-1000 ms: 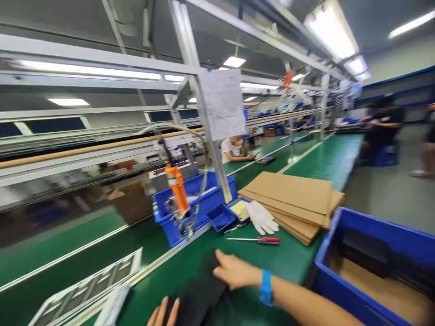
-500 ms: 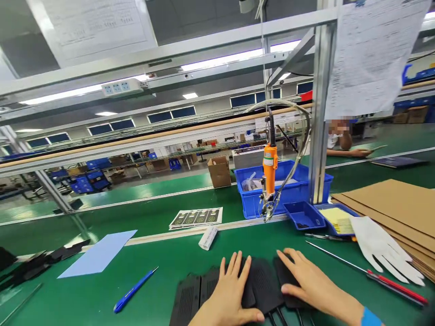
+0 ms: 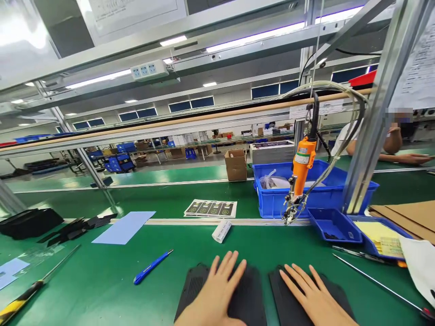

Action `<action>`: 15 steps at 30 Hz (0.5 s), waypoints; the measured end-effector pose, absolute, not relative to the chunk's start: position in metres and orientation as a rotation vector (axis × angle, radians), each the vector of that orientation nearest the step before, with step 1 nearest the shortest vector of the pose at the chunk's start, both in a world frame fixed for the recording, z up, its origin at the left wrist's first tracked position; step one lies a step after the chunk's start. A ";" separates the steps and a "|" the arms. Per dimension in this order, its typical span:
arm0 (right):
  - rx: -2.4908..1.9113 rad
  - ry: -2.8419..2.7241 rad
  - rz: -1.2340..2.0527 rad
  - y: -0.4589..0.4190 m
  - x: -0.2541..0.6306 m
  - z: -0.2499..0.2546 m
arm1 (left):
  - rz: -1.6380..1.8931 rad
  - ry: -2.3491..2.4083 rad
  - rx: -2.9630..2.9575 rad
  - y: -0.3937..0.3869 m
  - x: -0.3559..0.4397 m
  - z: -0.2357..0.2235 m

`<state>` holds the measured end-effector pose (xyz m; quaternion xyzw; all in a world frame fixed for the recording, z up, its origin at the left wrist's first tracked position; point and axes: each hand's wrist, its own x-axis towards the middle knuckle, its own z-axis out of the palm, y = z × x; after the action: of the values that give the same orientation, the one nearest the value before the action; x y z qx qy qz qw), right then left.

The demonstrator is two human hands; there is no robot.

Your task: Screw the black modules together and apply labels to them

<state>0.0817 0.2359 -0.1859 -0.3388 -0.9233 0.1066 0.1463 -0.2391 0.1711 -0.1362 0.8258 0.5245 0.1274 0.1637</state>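
Observation:
Flat black plastic cases with vent slots lie in a row at the near edge of the bench. My left hand (image 3: pixel 220 285) rests open on the left black cases (image 3: pixel 249 290), fingers slightly spread, covering part of them. On the right black cases (image 3: pixel 283 296) lies my right hand (image 3: pixel 311 292), also open and palm down. A strip of green bench shows between the two groups. Neither hand is wrapped round anything. A blue pen-like tool (image 3: pixel 152 267) lies left of my left hand, and a small white paper roll (image 3: pixel 222 231) is just beyond the fingertips.
An orange power screwdriver (image 3: pixel 303 165) hangs before a large blue bin (image 3: pixel 272 199). Small blue trays (image 3: pixel 335 226) and a long screwdriver (image 3: pixel 377 283) lie right. Printed label sheets (image 3: pixel 210 208), blue paper (image 3: pixel 124 227) and a yellow-black screwdriver (image 3: pixel 23 296) also lie there. Another person's arm (image 3: pixel 404 158) is far right.
The view has swung left. My right hand has flattened onto the right cases, which now stand apart from the left group by a gap. The left hand stays on its cases.

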 end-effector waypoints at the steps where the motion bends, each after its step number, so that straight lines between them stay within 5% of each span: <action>1: -0.984 -2.647 0.270 0.238 0.091 -0.192 | 0.353 1.613 2.356 0.165 -0.255 -0.133; 8: -1.156 -2.477 0.108 0.254 0.126 -0.243 | 0.535 1.770 2.243 0.143 -0.325 -0.169; 15: -0.922 -2.727 0.241 0.247 0.087 -0.190 | 0.294 1.659 2.542 0.169 -0.307 -0.163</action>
<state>0.0875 0.2474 -0.1897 -0.3168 -0.9364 0.0827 0.1261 -0.3072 0.1685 -0.1630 0.8327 0.5433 0.0962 0.0461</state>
